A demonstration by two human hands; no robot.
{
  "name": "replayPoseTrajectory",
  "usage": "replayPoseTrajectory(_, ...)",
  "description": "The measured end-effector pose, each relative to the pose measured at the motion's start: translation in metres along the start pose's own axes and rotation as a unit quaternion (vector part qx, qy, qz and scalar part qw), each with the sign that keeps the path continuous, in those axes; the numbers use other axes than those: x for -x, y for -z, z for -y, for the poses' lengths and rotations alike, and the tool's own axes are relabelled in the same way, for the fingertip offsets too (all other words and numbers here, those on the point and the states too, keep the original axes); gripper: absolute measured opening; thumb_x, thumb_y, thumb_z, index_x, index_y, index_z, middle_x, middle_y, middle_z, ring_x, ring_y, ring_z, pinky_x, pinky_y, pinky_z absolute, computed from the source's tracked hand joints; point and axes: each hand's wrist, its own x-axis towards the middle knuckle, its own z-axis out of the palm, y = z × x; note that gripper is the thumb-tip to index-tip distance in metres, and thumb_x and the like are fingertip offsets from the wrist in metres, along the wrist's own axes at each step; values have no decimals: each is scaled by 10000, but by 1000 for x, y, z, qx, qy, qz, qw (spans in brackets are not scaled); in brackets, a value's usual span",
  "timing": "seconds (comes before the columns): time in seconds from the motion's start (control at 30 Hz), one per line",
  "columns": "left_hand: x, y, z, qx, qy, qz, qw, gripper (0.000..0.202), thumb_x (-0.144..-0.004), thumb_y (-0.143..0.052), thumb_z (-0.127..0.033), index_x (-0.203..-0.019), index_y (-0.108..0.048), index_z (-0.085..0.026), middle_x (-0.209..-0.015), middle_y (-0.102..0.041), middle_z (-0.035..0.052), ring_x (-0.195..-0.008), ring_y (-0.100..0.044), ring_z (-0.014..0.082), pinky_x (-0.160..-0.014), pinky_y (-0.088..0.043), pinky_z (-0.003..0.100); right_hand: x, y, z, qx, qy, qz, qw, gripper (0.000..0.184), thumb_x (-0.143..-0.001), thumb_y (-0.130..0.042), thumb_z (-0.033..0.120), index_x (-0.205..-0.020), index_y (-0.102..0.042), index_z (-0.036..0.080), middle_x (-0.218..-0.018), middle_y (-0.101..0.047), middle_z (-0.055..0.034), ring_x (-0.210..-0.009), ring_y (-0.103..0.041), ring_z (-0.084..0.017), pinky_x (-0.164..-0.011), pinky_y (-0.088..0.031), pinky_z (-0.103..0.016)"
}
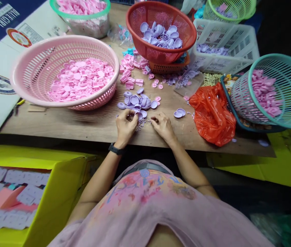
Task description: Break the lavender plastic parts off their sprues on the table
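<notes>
My left hand, with a dark band on its wrist, pinches a purple oval plastic piece between thumb and fingers at the near side of a small pile of purple plastic pieces. My right hand rests at the table just right of the pile, its fingers curled and pressed together. A tiny purple bit shows at its fingertips; whether it is gripped is too small to tell. Thin purple scraps lie between the two hands. One open purple oval piece lies apart to the right.
A pink basket of pink pieces stands left. A red colander with purple pieces is behind the pile. An orange-red plastic bag and a tilted teal basket sit right. Pink blocks lie loose on the wooden table.
</notes>
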Motion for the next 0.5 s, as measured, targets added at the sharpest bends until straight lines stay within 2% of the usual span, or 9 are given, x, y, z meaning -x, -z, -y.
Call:
replayPoseTrajectory(0.17,16,1,12,48,40,-10,998,115,-832,-652,-302,-811,-596,-205,-662,-627,-31,-531,-611,103,-519,-470,209,5,-3,6,21,5,10,1000,85,-908,-653,190,-892,-734,173,-903,-629,-62,-855,-614,-199,-820,-495,-313)
replayPoseTrajectory(0.5,26,-2,19,30,23,-29,999,110,-836,-653,-307,-825,-614,-204,-673,-647,-17,-534,-601,99,-544,-484,211,18,-4,15,32,-1,11,999,126,-922,-614,202,-820,-689,194,-883,-632,-64,-844,-612,-206,-818,-498,-322)
